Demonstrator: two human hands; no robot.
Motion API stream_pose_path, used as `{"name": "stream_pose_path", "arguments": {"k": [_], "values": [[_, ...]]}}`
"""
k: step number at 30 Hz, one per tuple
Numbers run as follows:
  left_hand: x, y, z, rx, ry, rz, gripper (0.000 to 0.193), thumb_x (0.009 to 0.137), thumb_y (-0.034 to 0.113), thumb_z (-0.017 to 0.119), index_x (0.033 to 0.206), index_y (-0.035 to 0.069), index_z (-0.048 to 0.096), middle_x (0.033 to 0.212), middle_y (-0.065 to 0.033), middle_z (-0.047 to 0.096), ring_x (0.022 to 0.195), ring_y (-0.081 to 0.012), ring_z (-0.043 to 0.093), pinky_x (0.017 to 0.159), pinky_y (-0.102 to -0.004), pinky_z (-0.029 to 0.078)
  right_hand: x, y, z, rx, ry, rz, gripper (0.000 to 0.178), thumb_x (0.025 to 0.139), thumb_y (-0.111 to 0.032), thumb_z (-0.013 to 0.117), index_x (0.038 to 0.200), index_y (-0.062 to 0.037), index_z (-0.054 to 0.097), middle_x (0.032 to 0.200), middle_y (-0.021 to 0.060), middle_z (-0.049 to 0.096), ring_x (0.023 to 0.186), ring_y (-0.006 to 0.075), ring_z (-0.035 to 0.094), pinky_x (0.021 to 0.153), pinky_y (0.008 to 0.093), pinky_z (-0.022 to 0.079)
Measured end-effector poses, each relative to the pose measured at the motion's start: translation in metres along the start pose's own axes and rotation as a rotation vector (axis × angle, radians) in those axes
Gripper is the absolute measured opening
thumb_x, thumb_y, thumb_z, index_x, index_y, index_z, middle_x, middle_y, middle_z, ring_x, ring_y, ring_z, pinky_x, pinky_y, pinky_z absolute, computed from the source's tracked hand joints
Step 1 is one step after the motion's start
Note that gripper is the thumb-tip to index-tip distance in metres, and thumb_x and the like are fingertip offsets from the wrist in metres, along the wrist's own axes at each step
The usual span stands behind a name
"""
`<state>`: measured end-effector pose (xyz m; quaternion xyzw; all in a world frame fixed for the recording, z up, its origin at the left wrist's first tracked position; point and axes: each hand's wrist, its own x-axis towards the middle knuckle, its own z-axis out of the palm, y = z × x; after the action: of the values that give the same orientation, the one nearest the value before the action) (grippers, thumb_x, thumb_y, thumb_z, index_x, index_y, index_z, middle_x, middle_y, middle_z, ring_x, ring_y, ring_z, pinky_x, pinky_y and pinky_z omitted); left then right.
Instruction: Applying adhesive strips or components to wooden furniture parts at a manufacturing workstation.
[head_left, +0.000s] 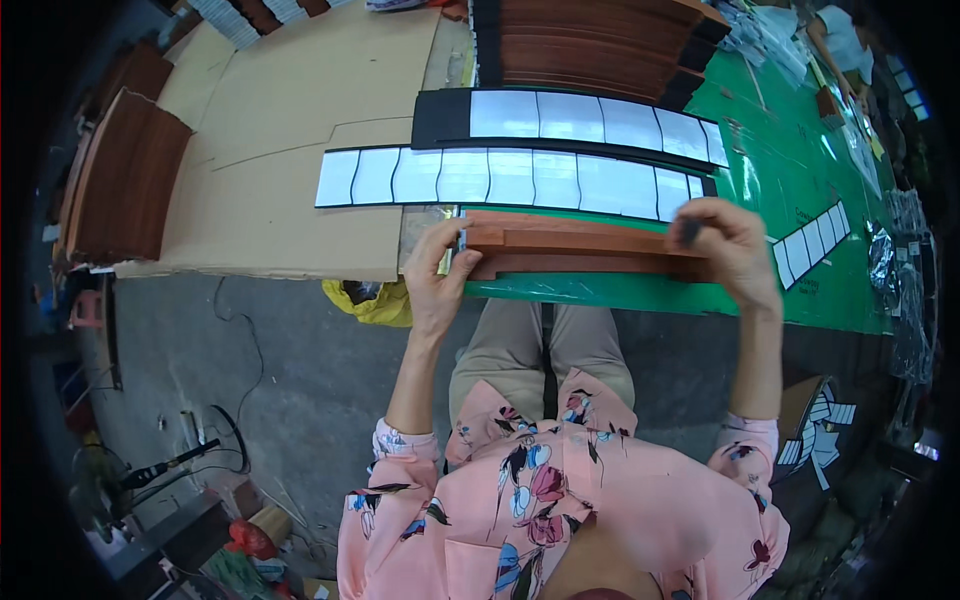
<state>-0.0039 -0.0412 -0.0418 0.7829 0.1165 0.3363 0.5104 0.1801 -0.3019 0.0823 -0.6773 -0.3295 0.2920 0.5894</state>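
A long reddish-brown wooden piece (580,240) with stepped ledges lies along the near edge of the table. My left hand (437,275) grips its left end, with thumb and fingers on either side. Over the right end is my right hand (730,245), slightly blurred, its fingers closed on a small black piece (690,232). Just beyond the wood lies a long strip of white segments with black edging (470,175). Behind it is a similar strip (590,117) whose left end is bare black. A shorter white-segmented strip (811,244) lies right of my right hand.
Stacked brown wooden pieces (595,50) stand at the back, and more (125,180) at the left. Cardboard (290,110) covers the table's left part, green sheeting (770,130) the right. A yellow bag (370,303) hangs below the edge; white-segmented scraps (818,430) lie lower right.
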Motion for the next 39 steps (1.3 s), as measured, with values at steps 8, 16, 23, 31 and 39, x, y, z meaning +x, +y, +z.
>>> {"name": "stream_pose_path", "arguments": {"k": [8,16,23,31,39], "values": [[0.014,0.006,-0.006,-0.201,-0.043,0.019,0.029,0.080,0.014,0.068,0.104,0.001,0.061,0.100,-0.0069,0.060,0.092,-0.0163,0.055,0.082,-0.0283,0.043,0.047,0.008,0.124,-0.455,0.084,-0.319,0.019,0.075,-0.003,0.066,0.094,-0.0003,0.064,0.089,0.0098,0.063,0.079,0.0198,0.062,0.068,0.0287,0.049],[0.022,0.006,-0.012,-0.255,-0.091,0.068,0.027,0.075,0.012,0.071,0.099,0.003,0.063,0.097,-0.0100,0.063,0.089,-0.0213,0.060,0.077,-0.0304,0.047,0.054,0.011,0.151,-0.705,0.134,-0.413,0.020,0.072,-0.007,0.068,0.091,-0.0036,0.063,0.087,0.0073,0.060,0.079,0.0228,0.061,0.067,0.0318,0.049],[0.024,0.005,-0.012,-0.288,-0.115,0.041,0.026,0.075,0.011,0.071,0.098,0.003,0.063,0.095,-0.0099,0.062,0.085,-0.0207,0.061,0.072,-0.0290,0.047,0.054,0.011,0.152,-0.839,0.157,-0.457,0.019,0.072,-0.008,0.069,0.090,-0.0051,0.065,0.085,0.0063,0.060,0.076,0.0217,0.059,0.064,0.0325,0.048],[0.024,0.003,-0.012,-0.286,-0.124,0.030,0.026,0.074,0.010,0.071,0.098,0.003,0.063,0.095,-0.0101,0.063,0.086,-0.0211,0.061,0.072,-0.0291,0.048,0.055,0.007,0.153,-0.901,0.167,-0.482,0.020,0.070,-0.008,0.070,0.089,-0.0058,0.066,0.084,0.0055,0.061,0.077,0.0211,0.058,0.064,0.0317,0.048],[0.022,0.002,-0.014,-0.267,-0.130,0.016,0.027,0.074,0.010,0.071,0.098,0.003,0.063,0.096,-0.0112,0.063,0.088,-0.0218,0.061,0.073,-0.0292,0.048,0.058,0.008,0.156,-0.905,0.149,-0.494,0.020,0.070,-0.009,0.071,0.089,-0.0057,0.066,0.083,0.0053,0.060,0.077,0.0206,0.058,0.065,0.0316,0.048]]}}
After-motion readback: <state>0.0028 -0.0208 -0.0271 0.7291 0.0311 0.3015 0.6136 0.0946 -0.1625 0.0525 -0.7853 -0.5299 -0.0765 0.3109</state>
